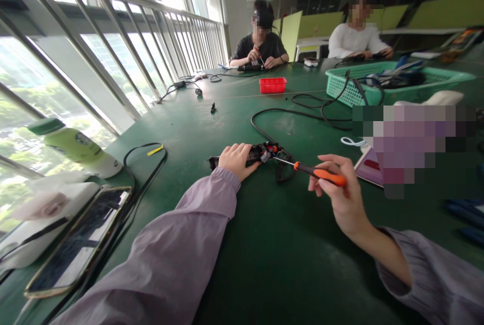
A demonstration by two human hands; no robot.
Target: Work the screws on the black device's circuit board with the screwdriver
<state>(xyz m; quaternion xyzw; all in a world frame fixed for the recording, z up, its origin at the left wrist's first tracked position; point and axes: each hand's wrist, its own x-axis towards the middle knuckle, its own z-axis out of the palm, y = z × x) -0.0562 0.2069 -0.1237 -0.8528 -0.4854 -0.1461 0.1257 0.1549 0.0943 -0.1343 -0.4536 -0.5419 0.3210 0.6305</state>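
Head view — black device (257,153) lies left to right, roughly level.

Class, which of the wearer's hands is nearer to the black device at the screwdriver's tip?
Left. The left hand rests on the black device, touching it. The right hand is clear of it, off to its right, holding the screwdriver by the handle.

Head view: we look forward and down from the wearer's head, across the table (242,244). Our viewpoint lies at the table's near side, close above it; the red tray (273,86) falls farther out, near the upper middle of the frame. With one view only, we have no shared region.
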